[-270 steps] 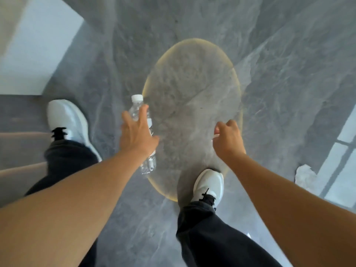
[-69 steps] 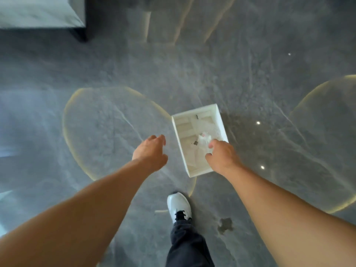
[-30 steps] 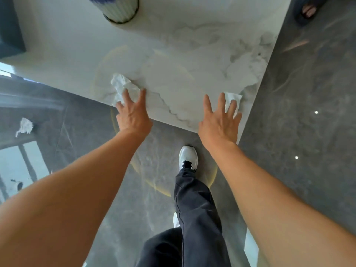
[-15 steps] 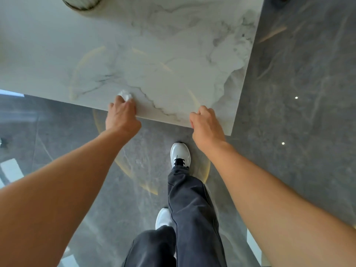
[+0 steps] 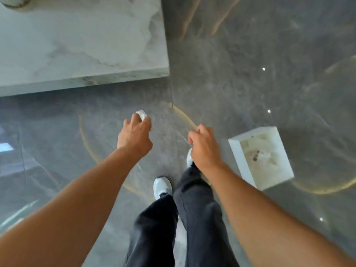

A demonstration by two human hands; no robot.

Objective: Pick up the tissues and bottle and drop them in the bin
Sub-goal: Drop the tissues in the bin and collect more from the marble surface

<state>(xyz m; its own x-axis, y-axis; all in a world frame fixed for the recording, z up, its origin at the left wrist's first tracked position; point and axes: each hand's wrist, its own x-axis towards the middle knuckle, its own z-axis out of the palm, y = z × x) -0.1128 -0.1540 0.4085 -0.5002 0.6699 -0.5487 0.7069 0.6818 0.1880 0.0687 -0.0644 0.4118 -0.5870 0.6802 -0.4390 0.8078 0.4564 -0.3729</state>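
Note:
My left hand [image 5: 134, 134] is closed around a crumpled white tissue [image 5: 142, 114], which sticks out past the fingers. My right hand [image 5: 204, 148] is a closed fist; whatever it holds is hidden, though it closed over a tissue on the table earlier. The white square bin [image 5: 238, 157] stands on the floor to the right of my right hand, with crumpled white paper lying inside it. Both hands hover over the grey floor, left of the bin. No bottle is in view.
A white marble table [image 5: 81, 45] fills the upper left, its corner near the top centre. My legs in dark trousers and white shoes [image 5: 162, 186] stand on the glossy grey floor [image 5: 240, 83] below the hands.
Both hands have come off the marble table with fists closed, the left carrying a tissue. The view has swung right, and the bin now shows at the right.

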